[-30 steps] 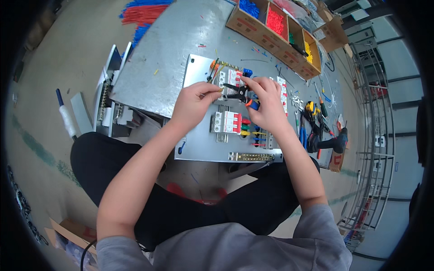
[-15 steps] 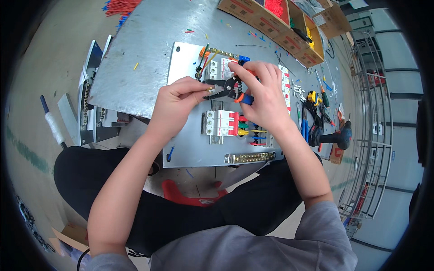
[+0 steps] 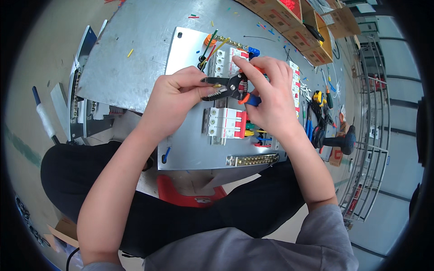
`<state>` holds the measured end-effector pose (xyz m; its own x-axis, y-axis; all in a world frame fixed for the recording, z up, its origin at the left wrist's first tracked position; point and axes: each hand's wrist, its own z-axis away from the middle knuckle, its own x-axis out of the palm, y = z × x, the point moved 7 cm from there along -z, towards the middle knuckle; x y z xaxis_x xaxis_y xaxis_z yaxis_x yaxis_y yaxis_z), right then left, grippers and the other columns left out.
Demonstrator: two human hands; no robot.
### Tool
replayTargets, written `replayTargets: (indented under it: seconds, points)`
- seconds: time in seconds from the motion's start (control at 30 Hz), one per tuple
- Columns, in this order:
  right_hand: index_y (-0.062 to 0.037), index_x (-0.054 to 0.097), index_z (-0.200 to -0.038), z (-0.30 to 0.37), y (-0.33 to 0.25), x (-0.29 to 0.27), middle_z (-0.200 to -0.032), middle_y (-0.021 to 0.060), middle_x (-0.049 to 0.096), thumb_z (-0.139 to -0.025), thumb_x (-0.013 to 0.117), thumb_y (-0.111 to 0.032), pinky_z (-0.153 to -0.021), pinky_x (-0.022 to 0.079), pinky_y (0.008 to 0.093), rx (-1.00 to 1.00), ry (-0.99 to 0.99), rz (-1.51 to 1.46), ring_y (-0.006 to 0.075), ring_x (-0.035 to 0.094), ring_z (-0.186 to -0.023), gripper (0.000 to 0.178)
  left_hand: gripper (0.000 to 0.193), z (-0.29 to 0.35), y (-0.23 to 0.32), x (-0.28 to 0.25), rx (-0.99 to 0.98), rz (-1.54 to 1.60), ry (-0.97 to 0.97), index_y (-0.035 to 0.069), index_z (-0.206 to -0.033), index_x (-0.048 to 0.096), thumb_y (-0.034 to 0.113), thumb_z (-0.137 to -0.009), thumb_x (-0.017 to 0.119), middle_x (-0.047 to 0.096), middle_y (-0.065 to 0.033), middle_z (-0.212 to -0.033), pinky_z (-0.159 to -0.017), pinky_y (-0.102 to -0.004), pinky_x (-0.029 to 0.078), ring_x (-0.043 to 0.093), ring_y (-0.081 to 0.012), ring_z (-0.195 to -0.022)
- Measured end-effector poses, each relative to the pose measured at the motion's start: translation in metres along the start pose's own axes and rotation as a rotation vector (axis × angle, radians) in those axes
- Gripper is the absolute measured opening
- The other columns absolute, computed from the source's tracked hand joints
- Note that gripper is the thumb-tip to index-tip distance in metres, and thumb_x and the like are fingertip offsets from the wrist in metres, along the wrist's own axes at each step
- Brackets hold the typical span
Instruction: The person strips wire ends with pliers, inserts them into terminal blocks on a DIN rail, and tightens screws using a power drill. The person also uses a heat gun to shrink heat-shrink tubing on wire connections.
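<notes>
My right hand (image 3: 275,101) is wrapped round the orange-and-blue handles of black wire strippers (image 3: 233,87), whose jaws point left. With thumb and forefinger pinched, my left hand (image 3: 174,97) holds a small yellow piece (image 3: 217,86), seemingly a wire end, between the parted jaws. My left fingertips hide most of it. Beneath both hands lies a metal mounting plate (image 3: 185,151). It carries a white-and-red circuit breaker (image 3: 226,123), a second breaker (image 3: 234,58) partly behind my right hand, and a brass terminal bar (image 3: 253,159). Green, yellow and red wires (image 3: 212,50) rise at the plate's upper part.
The plate rests on a grey metal table (image 3: 135,72) scattered with coloured offcuts. Cardboard boxes (image 3: 294,36) stand at the far right. A power drill (image 3: 341,141), pliers (image 3: 308,124) and a screwdriver (image 3: 329,97) lie to the right. A red stool (image 3: 172,192) shows below the plate.
The view has shifted slightly, and the plate looks nearer. The yellow piece now sits deeper between the strippers' jaws. Both hands keep their grips.
</notes>
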<state>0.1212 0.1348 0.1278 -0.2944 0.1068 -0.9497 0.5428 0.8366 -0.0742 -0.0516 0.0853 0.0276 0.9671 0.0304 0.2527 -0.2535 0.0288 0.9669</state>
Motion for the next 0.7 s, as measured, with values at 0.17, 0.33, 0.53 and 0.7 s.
replayTargets:
  seconds: [0.17,0.33,0.53,0.7]
  points:
    - [-0.0149,0.067,-0.148,0.0005,-0.0001,0.0016,-0.124,0.0096,0.063,-0.064,0.085,-0.002,-0.11,0.042,0.0503,0.056,-0.029,-0.017,0.0333,0.059,-0.123,0.087,0.014,-0.0007,0.0018,0.0018,0.021,0.001,-0.014,-0.007,-0.11,0.081,0.0,-0.098,0.077,0.069,-0.002,-0.101,-0.083,-0.0269,0.05,0.063,-0.009,-0.092]
    - [-0.0144,0.068,-0.148,0.0037,0.0061,0.0055,-0.124,0.0097,0.063,-0.063,0.084,0.0,-0.109,0.042,0.0491,0.101,-0.066,-0.058,0.0343,0.059,-0.122,0.088,0.015,-0.001,0.0034,0.0057,0.007,-0.014,-0.017,-0.007,-0.111,0.082,-0.002,-0.099,0.075,0.068,-0.0015,-0.101,-0.084,-0.0256,0.049,0.062,-0.0084,-0.093]
    - [-0.0142,0.069,-0.146,0.0018,0.0029,0.0031,-0.123,0.0097,0.062,-0.061,0.079,0.005,-0.109,0.043,0.0499,0.065,-0.048,-0.016,0.0344,0.059,-0.121,0.088,0.015,-0.001,0.0018,0.007,0.002,0.018,-0.026,-0.006,-0.113,0.082,-0.001,-0.1,0.076,0.067,-0.0008,-0.1,-0.083,-0.0246,0.05,0.062,-0.0071,-0.092]
    - [-0.0136,0.071,-0.142,-0.0014,0.0013,0.0033,-0.122,0.0088,0.063,-0.061,0.078,0.005,-0.108,0.042,0.0489,0.021,-0.037,0.021,0.0337,0.059,-0.118,0.083,0.015,-0.0013,-0.0008,0.0068,0.018,0.094,-0.018,-0.006,-0.113,0.082,-0.003,-0.101,0.075,0.069,-0.0018,-0.102,-0.084,-0.0259,0.052,0.063,-0.0078,-0.093]
